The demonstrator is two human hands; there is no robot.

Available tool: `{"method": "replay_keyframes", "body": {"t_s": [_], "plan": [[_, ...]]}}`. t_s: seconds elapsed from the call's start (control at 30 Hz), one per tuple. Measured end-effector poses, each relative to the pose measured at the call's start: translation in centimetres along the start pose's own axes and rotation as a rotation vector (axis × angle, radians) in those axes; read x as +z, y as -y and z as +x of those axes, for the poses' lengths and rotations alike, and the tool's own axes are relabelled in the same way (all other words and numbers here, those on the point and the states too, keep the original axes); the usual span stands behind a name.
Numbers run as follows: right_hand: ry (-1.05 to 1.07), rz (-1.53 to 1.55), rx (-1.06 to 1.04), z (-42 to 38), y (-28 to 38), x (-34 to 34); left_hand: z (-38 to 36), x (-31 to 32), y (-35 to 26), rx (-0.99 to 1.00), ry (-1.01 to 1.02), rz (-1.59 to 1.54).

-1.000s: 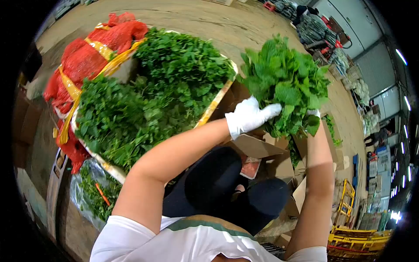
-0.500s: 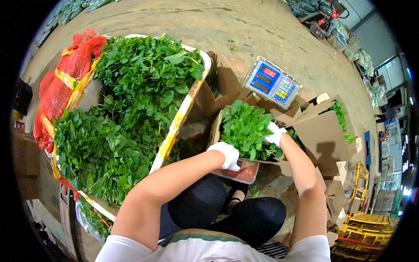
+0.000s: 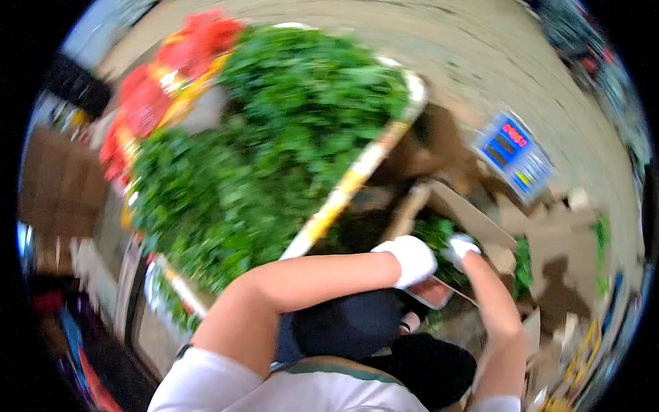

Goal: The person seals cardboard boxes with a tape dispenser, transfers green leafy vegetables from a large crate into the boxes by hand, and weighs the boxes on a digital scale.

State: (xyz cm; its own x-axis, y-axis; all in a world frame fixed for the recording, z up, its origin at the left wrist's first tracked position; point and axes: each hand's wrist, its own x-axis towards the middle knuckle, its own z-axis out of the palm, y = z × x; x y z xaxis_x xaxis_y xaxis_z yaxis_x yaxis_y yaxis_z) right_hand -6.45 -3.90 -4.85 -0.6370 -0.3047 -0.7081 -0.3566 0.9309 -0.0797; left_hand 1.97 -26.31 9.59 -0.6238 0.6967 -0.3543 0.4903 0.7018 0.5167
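Note:
My left hand (image 3: 410,261), in a white glove, is over the near edge of an open cardboard box, next to a reddish tray (image 3: 432,292); its fingers are hidden and blurred. Inside the box, my right hand (image 3: 461,248), also gloved in white, is beside green leafy stems (image 3: 434,232); motion smears its fingers. A raised flap (image 3: 470,214) stands behind both hands. To the left, a large white foam box (image 3: 343,192) with yellow tape on its rim is heaped with leafy greens (image 3: 309,96).
Beyond the cardboard box is a digital scale (image 3: 515,154) with lit red digits. Red mesh sacks (image 3: 144,99) lie at the foam box's far left. More cardboard (image 3: 563,275) stands on the right, with greens beside it. My knees are below my hands.
The view has swung left, shifting the scene to the right, and blurred. The bright bunch between my hands now sits lower in the box or is hidden, and the box's far flap shows.

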Motion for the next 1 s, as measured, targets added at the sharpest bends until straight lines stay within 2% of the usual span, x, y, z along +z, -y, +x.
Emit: {"method": "replay_keyframes", "body": {"t_s": [0.07,0.1,0.13,0.17,0.2,0.23,0.27,0.3,0.33,0.4,0.43,0.47,0.57,0.6,0.63,0.7,0.77,0.8,0.83,1.0], "plan": [[-0.051,0.033,0.011,-2.9,3.1,-3.9,-1.7,1.5,0.8,-0.075,-0.098,-0.111],[-0.131,0.098,0.046,-4.4,3.1,-4.9,-0.8,2.2,-0.2,0.081,-0.281,-0.051],[-0.182,0.143,0.011,-3.8,0.6,-5.2,-5.2,0.4,-0.4,0.092,-0.438,-0.164],[-0.231,0.187,-0.027,-3.0,-1.9,-5.7,-0.3,-0.1,-0.1,0.055,-0.361,-0.199],[-0.372,0.220,-0.112,-4.3,-2.9,-5.2,-4.1,0.6,0.8,0.133,-0.633,-0.252],[-0.424,0.375,0.029,-6.9,-1.4,-7.0,-8.2,0.7,1.4,0.126,-0.756,-0.291],[-0.481,0.299,0.000,-8.0,-0.4,-7.1,-12.2,0.7,2.1,0.121,-0.879,-0.328],[-0.528,0.219,-0.036,-9.0,0.4,-7.1,-15.9,0.0,2.1,0.019,-0.844,-0.362],[-0.533,0.182,-0.024,-10.5,0.4,-7.3,-19.7,0.6,3.4,-0.074,-0.951,-0.377],[-0.538,0.170,-0.169,-9.5,0.5,-6.4,-26.9,1.3,7.3,-0.398,-1.173,-0.468],[-0.718,0.218,-0.126,-9.0,-1.2,-6.1,-30.0,2.4,8.6,-0.525,-1.274,-0.539],[-0.723,0.273,-0.156,-8.9,-0.2,-5.6,-32.0,2.8,9.4,-0.657,-1.299,-0.581],[-0.847,0.225,-0.208,-9.1,0.9,-6.7,-35.4,5.2,9.9,-0.864,-1.189,-0.640],[-0.771,0.483,-0.201,-9.5,2.3,-7.3,-35.2,5.6,9.2,-0.909,-1.079,-0.595],[-0.790,0.448,-0.220,-10.6,4.4,-8.1,-35.0,6.8,9.5,-0.884,-0.948,-0.442],[-0.736,0.618,-0.245,-12.5,8.5,-8.8,-32.9,5.3,7.1,-0.977,-0.563,-0.374],[-0.731,0.593,-0.314,-12.7,10.2,-8.6,-29.7,7.5,7.3,-0.978,-0.462,-0.149],[-0.685,0.664,-0.308,-13.2,11.2,-8.6,-28.6,7.0,6.1,-1.029,-0.332,-0.147],[-0.638,0.735,-0.302,-13.7,12.5,-8.4,-27.0,8.8,6.5,-1.088,-0.273,0.052],[-0.529,0.788,-0.311,-15.2,14.6,-7.3,-25.9,11.5,9.2,-1.140,-0.383,0.112]]}}
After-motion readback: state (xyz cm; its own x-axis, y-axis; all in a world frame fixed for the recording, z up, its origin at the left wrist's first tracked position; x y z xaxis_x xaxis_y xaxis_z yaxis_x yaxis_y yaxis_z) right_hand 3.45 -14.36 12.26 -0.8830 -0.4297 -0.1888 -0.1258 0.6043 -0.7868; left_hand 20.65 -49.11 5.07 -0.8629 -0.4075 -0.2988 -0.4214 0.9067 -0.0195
